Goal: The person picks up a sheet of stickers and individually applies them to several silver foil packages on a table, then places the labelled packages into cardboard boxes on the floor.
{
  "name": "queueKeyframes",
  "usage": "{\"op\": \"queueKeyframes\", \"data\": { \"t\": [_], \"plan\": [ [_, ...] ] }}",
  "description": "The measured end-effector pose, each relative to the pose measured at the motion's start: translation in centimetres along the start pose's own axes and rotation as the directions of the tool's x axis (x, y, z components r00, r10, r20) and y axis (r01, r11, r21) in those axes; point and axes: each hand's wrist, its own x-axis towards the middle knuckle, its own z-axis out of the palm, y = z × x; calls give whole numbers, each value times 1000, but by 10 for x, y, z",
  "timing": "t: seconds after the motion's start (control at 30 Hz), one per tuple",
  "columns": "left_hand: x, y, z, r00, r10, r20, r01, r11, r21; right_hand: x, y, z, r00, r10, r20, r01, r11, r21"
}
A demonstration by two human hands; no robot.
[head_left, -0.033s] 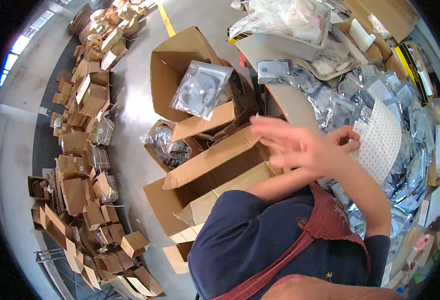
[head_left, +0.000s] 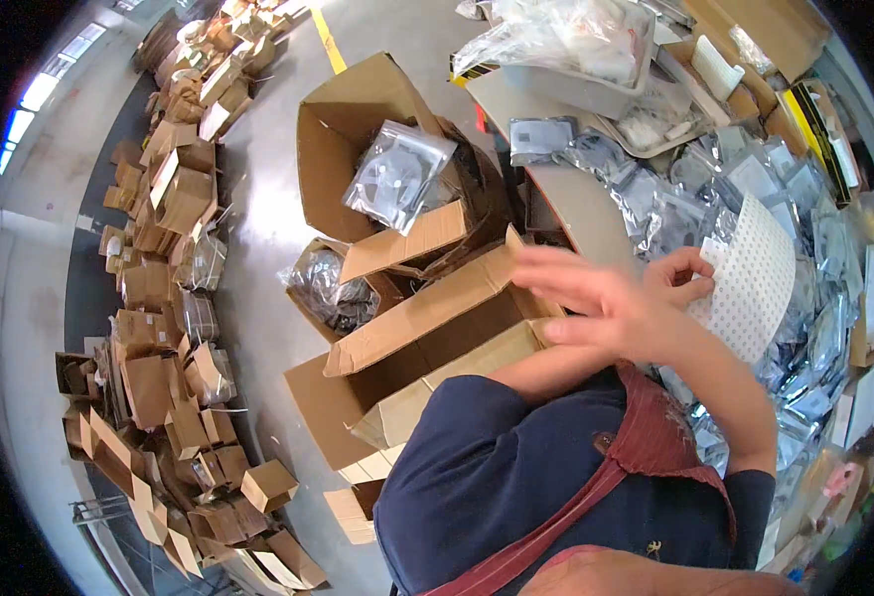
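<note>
My forearms cross in front of my body. On the right, my left hand [head_left: 683, 278] pinches the edge of a white sheet [head_left: 752, 283] covered in rows of small dark dots, which looks like a sticker sheet. My right hand [head_left: 601, 306], slightly blurred, reaches leftward over the left forearm with its fingers stretched out and nothing in them. It is above the right end of a long open carton [head_left: 427, 310]. Beyond it, a clear plastic bag [head_left: 400, 177] with a flat grey part inside lies in the mouth of a large open cardboard box [head_left: 343, 149].
Many bagged parts [head_left: 670, 214] are heaped over the table [head_left: 584, 204] on the right. A grey bin [head_left: 581, 87] with clear plastic bags stands at its far end. A smaller box [head_left: 333, 288] of bagged items sits beside the large box. Piled cartons [head_left: 154, 387] line the floor at left.
My right hand has shifted slightly to the right and down, fingers still spread. The plastic bag in the large box lies slightly differently. My left hand keeps its grip on the dotted sheet.
</note>
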Motion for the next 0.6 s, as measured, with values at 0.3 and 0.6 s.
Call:
{"op": "queueKeyframes", "data": {
  "t": [0.3,0.6],
  "plan": [
    [4,-13,25,984,179,10,-178,968,174,-98,-74,13,930,-207,-303,92,931,-354],
    [-11,2,49,981,91,172,-139,945,297,-194,-110,-27,796,-598,92,572,694,-436]
  ]
}}
